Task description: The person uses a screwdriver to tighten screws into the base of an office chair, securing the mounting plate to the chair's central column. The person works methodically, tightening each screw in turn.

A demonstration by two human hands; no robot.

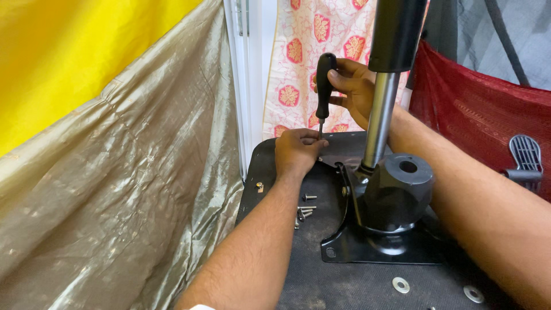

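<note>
Several loose screws and two washers lie on the upturned chair seat — not yet fitted. Right hand grips the upright screwdriver; left hand fingers pinch its tip at the metal mounting plate — fastening looks just begun.

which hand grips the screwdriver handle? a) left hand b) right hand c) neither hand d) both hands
b, the right hand wraps the black handle of the screwdriver, while the left hand rests lower down at its tip on the chair base plate.
</note>
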